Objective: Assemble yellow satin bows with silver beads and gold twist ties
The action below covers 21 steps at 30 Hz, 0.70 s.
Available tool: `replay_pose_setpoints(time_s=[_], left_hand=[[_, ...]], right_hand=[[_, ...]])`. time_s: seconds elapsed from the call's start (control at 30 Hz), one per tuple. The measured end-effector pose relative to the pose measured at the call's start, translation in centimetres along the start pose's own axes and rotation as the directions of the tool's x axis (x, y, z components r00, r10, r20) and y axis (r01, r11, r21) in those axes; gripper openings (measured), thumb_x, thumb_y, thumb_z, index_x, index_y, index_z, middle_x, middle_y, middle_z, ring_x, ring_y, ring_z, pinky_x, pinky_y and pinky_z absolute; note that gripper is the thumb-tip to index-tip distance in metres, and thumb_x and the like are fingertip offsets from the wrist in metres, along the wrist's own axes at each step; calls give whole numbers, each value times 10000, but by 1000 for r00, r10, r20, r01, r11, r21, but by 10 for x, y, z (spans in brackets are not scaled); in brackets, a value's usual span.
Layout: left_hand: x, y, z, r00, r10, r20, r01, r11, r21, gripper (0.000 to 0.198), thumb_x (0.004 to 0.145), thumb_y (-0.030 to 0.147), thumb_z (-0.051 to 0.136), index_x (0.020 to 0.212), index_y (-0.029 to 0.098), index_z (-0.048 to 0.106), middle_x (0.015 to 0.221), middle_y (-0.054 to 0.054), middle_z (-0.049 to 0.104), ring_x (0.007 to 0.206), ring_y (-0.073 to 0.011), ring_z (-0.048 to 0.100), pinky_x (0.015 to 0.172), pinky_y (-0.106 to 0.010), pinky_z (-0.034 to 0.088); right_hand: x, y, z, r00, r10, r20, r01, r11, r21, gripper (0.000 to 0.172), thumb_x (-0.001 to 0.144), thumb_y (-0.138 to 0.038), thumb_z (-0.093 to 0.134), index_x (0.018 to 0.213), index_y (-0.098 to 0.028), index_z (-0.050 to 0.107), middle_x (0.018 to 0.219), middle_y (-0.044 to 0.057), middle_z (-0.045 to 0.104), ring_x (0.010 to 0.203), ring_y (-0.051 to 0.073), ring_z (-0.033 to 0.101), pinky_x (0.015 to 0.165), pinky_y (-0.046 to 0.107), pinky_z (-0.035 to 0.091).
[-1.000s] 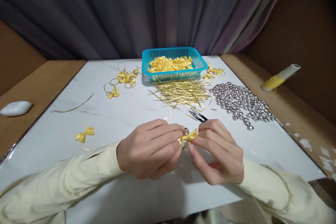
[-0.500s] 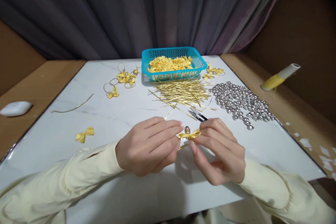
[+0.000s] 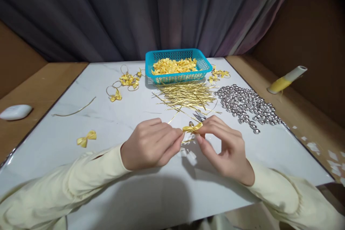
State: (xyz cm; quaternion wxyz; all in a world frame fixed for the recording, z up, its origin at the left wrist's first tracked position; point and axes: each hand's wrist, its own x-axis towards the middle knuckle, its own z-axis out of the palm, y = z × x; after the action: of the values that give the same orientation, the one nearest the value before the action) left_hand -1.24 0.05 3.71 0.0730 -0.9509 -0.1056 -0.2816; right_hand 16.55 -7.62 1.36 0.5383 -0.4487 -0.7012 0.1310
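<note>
In the head view, the left hand [image 3: 152, 143] and right hand [image 3: 225, 147] pinch opposite ends of a yellow bow [image 3: 193, 128] above the white table [image 3: 126, 194]. A silver bead [image 3: 191, 124] shows at its middle. Partly hidden scissors [image 3: 198, 117] lie near the gold cords [image 3: 187, 95], just beyond the right hand.

Our forearms [image 3: 91, 178] angle inward | our left hand [image 3: 152, 144] tightly curled | our right hand [image 3: 225, 149] arched, pinching at the tips
</note>
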Motion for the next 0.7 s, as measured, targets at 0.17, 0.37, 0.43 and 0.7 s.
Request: replay_pose_setpoints(time_s=[0.17, 0.37, 0.43, 0.7], left_hand=[[-2, -1, 2, 997, -70, 17, 71, 997, -41, 116, 835, 142, 496, 789, 151, 602, 656, -25, 690, 510, -111, 578, 512, -234, 425], [-3, -2, 0, 999, 15, 41, -17, 999, 48, 120, 837, 133, 487, 847, 169, 602, 747, -27, 710, 609, -129, 632, 544, -244, 439], [-3, -3, 1, 998, 54, 20, -55, 996, 75, 134, 836, 123, 479, 855, 176, 601, 761, -34, 712, 637, -136, 643, 554, -242, 446], [-8, 0, 7, 978, -197, 68, 206, 963, -174, 124, 856, 161, 472, 902, 172, 587, 749, -27, 697, 594, -120, 621, 575, -225, 450]], right_hand=[[1, 2, -1, 996, 84, 35, -85, 995, 42, 92, 753, -71, 528, 764, -130, 598, 636, 43, 570, 647, 159, 502, 606, 320, 415], [0, 5, -1, 989, 141, 31, -143, 987, 67, 91, 748, -88, 538, 764, -135, 614, 665, 43, 589, 663, 157, 509, 620, 315, 410], [1, 6, -2, 981, 192, 37, -195, 975, 107, 84, 749, -104, 540, 746, -139, 617, 652, 36, 586, 657, 154, 515, 621, 309, 412], [5, 8, -8, 830, 531, 171, -557, 770, 311, 87, 740, -154, 555, 728, -170, 640, 656, -1, 609, 631, 128, 526, 591, 257, 405]])
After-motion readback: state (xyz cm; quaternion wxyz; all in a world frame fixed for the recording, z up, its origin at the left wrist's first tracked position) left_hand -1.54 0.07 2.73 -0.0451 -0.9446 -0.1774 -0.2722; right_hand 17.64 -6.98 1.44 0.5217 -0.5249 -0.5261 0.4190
